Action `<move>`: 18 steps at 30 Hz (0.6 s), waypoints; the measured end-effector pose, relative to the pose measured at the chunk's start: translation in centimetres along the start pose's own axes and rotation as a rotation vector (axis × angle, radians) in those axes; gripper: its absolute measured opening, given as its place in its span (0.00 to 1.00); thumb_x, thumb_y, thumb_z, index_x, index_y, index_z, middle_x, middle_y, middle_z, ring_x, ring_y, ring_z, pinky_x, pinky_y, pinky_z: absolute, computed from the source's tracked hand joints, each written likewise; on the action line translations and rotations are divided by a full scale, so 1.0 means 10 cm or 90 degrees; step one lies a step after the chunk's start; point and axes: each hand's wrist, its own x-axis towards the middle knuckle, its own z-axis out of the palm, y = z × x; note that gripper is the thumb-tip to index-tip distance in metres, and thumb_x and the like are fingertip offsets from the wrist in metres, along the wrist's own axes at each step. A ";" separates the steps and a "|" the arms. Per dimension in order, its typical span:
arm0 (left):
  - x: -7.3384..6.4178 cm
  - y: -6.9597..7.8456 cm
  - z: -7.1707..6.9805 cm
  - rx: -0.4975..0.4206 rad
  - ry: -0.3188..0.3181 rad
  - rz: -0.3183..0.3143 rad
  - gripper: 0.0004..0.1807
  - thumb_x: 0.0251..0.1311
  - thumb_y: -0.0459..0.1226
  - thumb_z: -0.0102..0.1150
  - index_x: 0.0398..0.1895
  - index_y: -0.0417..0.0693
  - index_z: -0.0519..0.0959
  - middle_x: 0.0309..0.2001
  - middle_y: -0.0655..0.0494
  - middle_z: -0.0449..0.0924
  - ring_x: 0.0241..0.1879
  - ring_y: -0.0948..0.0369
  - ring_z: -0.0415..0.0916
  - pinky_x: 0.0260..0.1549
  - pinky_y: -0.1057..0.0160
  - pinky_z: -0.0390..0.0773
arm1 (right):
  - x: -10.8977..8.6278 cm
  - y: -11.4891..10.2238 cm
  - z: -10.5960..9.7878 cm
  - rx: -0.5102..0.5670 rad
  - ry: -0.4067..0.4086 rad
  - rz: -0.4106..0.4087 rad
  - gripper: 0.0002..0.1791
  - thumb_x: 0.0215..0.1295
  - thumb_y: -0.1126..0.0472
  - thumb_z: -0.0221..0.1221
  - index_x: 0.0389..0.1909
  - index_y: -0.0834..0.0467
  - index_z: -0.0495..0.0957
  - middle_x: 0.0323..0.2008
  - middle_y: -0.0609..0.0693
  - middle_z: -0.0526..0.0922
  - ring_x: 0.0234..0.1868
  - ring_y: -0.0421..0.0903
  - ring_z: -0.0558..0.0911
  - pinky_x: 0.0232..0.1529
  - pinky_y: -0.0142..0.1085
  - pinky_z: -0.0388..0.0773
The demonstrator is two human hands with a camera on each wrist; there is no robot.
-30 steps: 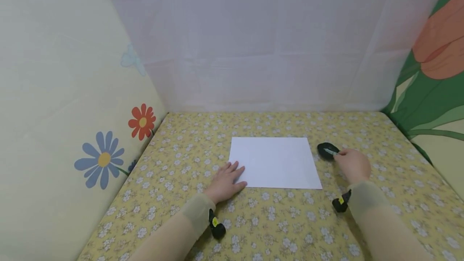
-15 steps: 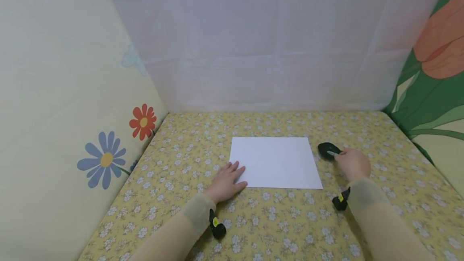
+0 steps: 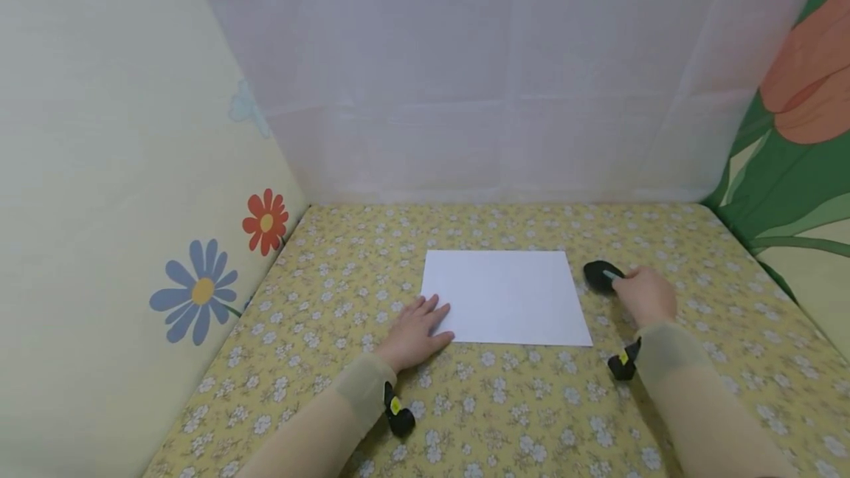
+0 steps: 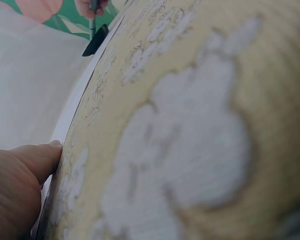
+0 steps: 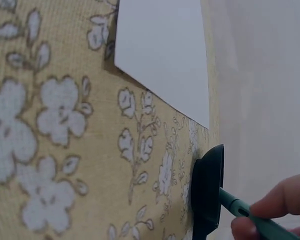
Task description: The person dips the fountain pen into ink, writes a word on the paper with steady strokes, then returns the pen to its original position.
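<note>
My left hand lies flat at the near left corner of a white sheet of paper, fingers spread over its edge. In the left wrist view the thumb rests along the paper's edge. To the right of the sheet, my right hand pinches a slim green pen between thumb and fingers. The pen slants down into a small black dish that sits on the tablecloth. The dish's rim hides the pen's tip in the right wrist view.
A yellow cloth with white flowers covers the table. A pale hanging sheet closes off the back. Flower-printed panels stand at the left and right. A small black wrist camera hangs under the left wrist.
My right hand has lifted slightly, and less of the pen shows beyond its fingers over the dish. The left hand and the paper have stayed in place.
</note>
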 end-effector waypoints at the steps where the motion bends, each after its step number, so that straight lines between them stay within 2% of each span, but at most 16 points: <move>1: 0.00 0.00 0.00 0.000 0.000 0.000 0.34 0.69 0.56 0.47 0.74 0.53 0.58 0.76 0.51 0.46 0.75 0.49 0.39 0.70 0.45 0.39 | 0.00 0.00 0.00 0.010 0.000 0.003 0.27 0.69 0.55 0.49 0.57 0.74 0.69 0.54 0.74 0.72 0.44 0.66 0.77 0.34 0.51 0.77; 13: 0.00 0.01 0.00 0.001 0.001 -0.005 0.34 0.69 0.56 0.47 0.74 0.54 0.58 0.76 0.52 0.45 0.75 0.50 0.38 0.71 0.46 0.39 | 0.03 -0.03 0.03 0.052 0.044 0.014 0.23 0.69 0.55 0.50 0.54 0.69 0.71 0.49 0.70 0.76 0.40 0.63 0.77 0.31 0.49 0.75; 18: 0.01 0.00 0.01 0.002 0.000 -0.006 0.35 0.69 0.56 0.46 0.74 0.54 0.58 0.76 0.53 0.45 0.75 0.50 0.38 0.71 0.46 0.39 | 0.04 -0.04 0.05 0.086 0.058 0.026 0.22 0.69 0.54 0.50 0.54 0.67 0.73 0.50 0.68 0.76 0.41 0.61 0.77 0.31 0.48 0.75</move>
